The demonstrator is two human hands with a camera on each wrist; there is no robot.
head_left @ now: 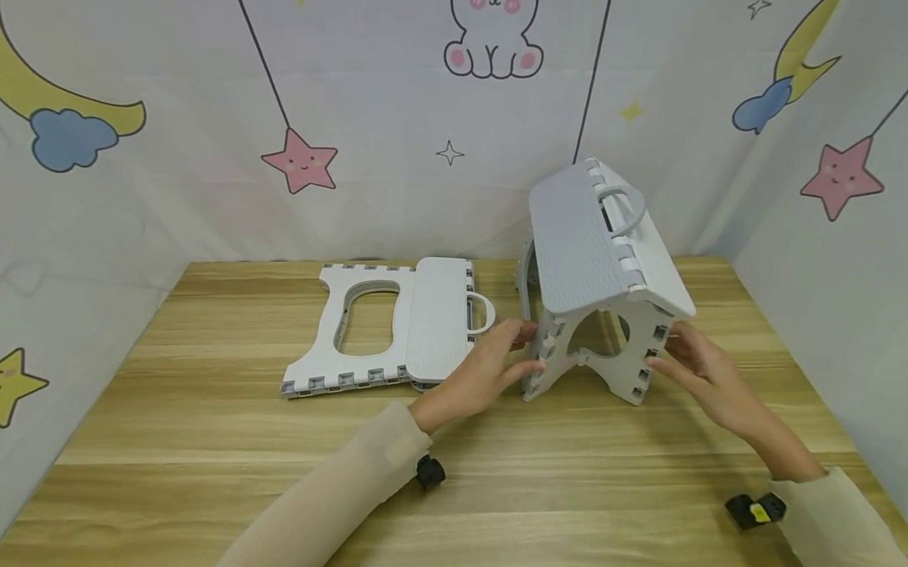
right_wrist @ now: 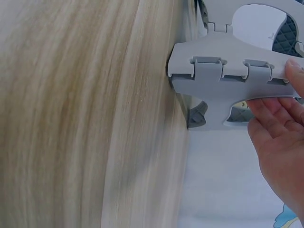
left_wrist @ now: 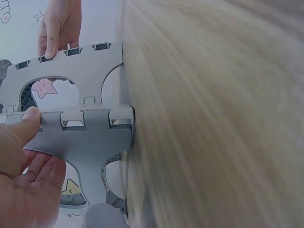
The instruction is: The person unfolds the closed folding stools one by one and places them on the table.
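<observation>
A grey-and-white folding step stool [head_left: 579, 246] stands on its legs at the table's back right, its two-part top peaked like a roof and its loop handle sticking up. My left hand [head_left: 484, 366] grips the stool's left front leg edge. In the left wrist view, that hand's thumb [left_wrist: 27, 126] presses the hinged edge while the fingers reach through the leg opening. My right hand [head_left: 702, 377] holds the right front leg edge. Its fingers curl behind the panel [right_wrist: 218, 88] in the right wrist view. The stool's far legs are mostly hidden.
A second folding stool [head_left: 441, 316] lies folded flat on the wooden table [head_left: 267, 485], left of the standing one, its handle facing right. White cloth walls [head_left: 386, 89] printed with stars, moons and a bear enclose the table at the back and sides.
</observation>
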